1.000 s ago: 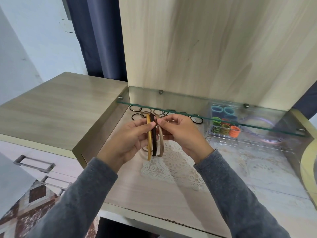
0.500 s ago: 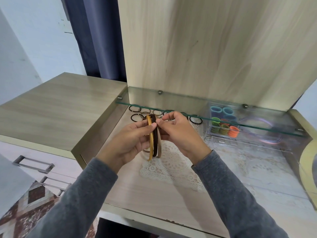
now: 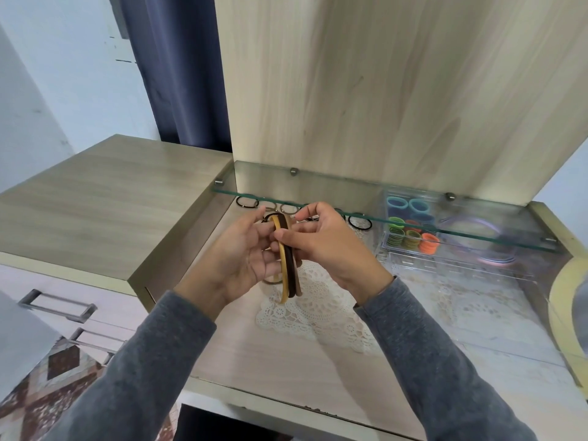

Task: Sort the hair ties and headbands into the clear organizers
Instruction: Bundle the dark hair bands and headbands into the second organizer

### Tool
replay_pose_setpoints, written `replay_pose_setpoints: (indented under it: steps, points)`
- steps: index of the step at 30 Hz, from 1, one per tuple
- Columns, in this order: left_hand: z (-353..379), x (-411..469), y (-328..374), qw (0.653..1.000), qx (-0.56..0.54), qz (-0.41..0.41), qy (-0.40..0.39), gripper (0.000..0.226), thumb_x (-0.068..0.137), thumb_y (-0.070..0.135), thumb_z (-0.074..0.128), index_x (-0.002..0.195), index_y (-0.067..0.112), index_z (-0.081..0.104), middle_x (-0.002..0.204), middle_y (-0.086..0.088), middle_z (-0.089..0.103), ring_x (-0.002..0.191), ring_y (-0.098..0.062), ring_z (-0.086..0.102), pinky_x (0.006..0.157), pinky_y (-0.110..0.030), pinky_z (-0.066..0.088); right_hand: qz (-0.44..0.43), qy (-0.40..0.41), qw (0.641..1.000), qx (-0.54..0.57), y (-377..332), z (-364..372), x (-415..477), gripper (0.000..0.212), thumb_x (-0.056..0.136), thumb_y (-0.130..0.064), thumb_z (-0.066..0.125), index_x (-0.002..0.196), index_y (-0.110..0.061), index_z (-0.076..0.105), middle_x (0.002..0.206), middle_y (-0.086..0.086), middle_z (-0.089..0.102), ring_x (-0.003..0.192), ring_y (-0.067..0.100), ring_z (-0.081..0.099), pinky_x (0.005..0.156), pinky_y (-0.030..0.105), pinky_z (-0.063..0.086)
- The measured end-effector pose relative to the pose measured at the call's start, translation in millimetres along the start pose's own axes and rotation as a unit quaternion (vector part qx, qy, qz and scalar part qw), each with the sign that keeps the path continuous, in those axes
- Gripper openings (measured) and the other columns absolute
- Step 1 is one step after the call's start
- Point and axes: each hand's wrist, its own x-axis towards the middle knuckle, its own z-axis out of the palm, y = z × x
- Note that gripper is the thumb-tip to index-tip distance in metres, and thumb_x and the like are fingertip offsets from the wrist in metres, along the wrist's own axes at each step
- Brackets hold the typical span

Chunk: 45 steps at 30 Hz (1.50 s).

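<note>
Three headbands, yellow, dark brown and tan, are pressed together edge-on above the white lace doily. My left hand grips them from the left and my right hand pinches them from the right. Thin black and brown hair ties lie in a row on the desk behind my hands, partly under the glass shelf. The clear organizer at the right holds blue, green and orange hair ties in its left compartments and a purple headband further right.
A glass shelf juts out over the back of the desk. A raised wooden cabinet top stands at the left with drawer handles below it. A round yellow-rimmed object sits at the right edge.
My hands have squeezed the three headbands from a slight fan into one tight stack. Both hands stay at the same spot above the doily.
</note>
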Motion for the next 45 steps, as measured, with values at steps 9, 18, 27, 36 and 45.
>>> replay_pose_setpoints:
  steps: [9,18,27,36,45]
  points:
    - [-2.9,19.0,-13.4,0.982,0.121,0.083,0.116,0.031,0.104,0.023,0.042,0.112,0.008,0.067,0.098,-0.011,0.071,0.1,-0.029,0.066,0.091,-0.04,0.055,0.005,0.002,0.998,0.062,-10.7,-7.3,-6.2,0.037,0.081,0.006,0.071,0.098,-0.009,0.041,0.1,0.029,0.068,0.074,0.028,0.072,0.077,0.042,0.06]
    - [-11.6,51.1,-41.9,0.945,0.286,0.137,0.083,0.07,0.078,0.053,0.073,0.13,0.011,0.052,0.118,-0.008,0.067,0.112,-0.024,0.064,0.1,-0.048,0.052,-0.008,-0.021,0.996,0.091,-24.4,-13.6,-18.1,0.036,0.082,0.006,0.068,0.099,-0.009,0.04,0.089,0.025,0.071,0.074,0.027,0.071,0.07,0.037,0.06]
    - [14.4,52.9,-49.1,0.947,0.267,0.177,0.02,0.017,0.106,0.014,0.042,0.1,0.01,0.057,0.069,-0.004,0.051,0.052,-0.009,0.05,0.048,-0.018,0.044,-0.038,-0.012,0.99,0.135,-33.3,-47.1,-29.7,0.029,0.086,0.008,0.06,0.092,-0.011,0.039,0.077,0.02,0.07,0.068,0.024,0.07,0.068,0.036,0.061]
    - [55.4,66.6,-50.8,0.942,0.289,0.17,-0.011,0.023,0.107,0.026,0.038,0.098,0.017,0.056,0.063,0.008,0.039,0.049,-0.004,0.033,0.046,-0.017,0.031,-0.033,0.031,0.994,0.098,-30.9,-118.0,-49.6,0.022,0.088,0.005,0.056,0.076,-0.01,0.045,0.075,0.014,0.067,0.064,0.017,0.067,0.062,0.028,0.058]
    - [118.4,94.9,-65.1,0.957,0.261,0.115,-0.046,0.023,0.1,0.005,0.037,0.096,0.028,0.04,0.064,0.005,0.04,0.044,-0.004,0.034,0.044,-0.021,0.028,-0.029,0.084,0.991,0.096,-11.4,-197.1,-74.1,0.021,0.089,0.003,0.052,0.075,-0.011,0.043,0.076,0.012,0.062,0.062,0.017,0.063,0.061,0.027,0.056]
